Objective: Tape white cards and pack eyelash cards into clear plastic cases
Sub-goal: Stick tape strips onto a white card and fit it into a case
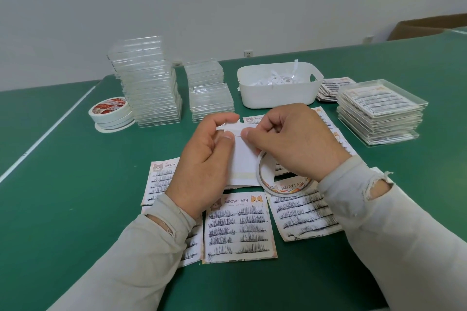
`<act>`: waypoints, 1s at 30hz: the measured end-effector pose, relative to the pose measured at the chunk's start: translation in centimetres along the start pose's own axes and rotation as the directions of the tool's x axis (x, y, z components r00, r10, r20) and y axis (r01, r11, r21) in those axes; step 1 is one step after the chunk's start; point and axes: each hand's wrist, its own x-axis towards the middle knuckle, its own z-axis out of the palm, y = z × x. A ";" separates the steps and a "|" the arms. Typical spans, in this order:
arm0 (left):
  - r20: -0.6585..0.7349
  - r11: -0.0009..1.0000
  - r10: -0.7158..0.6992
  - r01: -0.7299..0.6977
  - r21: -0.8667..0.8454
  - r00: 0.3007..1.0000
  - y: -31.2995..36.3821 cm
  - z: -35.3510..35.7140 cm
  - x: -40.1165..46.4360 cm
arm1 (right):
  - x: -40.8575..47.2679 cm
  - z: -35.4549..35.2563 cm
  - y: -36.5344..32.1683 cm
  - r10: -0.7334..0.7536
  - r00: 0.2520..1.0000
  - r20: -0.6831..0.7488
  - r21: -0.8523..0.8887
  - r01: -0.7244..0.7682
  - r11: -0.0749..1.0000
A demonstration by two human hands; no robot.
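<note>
Hands — white card, tape-striped

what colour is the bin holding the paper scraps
White, seen in the head view: the bin.

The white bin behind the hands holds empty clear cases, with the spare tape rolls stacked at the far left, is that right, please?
Not quite: the head view shows the white bin holding white paper strips, not cases. The empty clear cases stand stacked beside it. The spare tape rolls are indeed far left.
</note>
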 end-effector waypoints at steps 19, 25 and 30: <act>-0.036 0.998 0.004 -0.006 -0.069 0.999 0.0 0.2 0.0 | 0.0 0.4 0.0 0.003 1.000 0.006 -0.041 -0.003 0.999; -0.085 0.998 0.061 -0.064 -0.024 0.995 -0.1 0.3 0.0 | -0.1 0.5 -0.1 -0.003 1.000 0.010 -0.026 0.003 1.000; -0.032 0.967 -0.104 0.093 -0.237 0.994 0.4 0.3 0.1 | -0.1 0.5 -0.2 -0.017 1.000 0.010 -0.006 0.017 1.000</act>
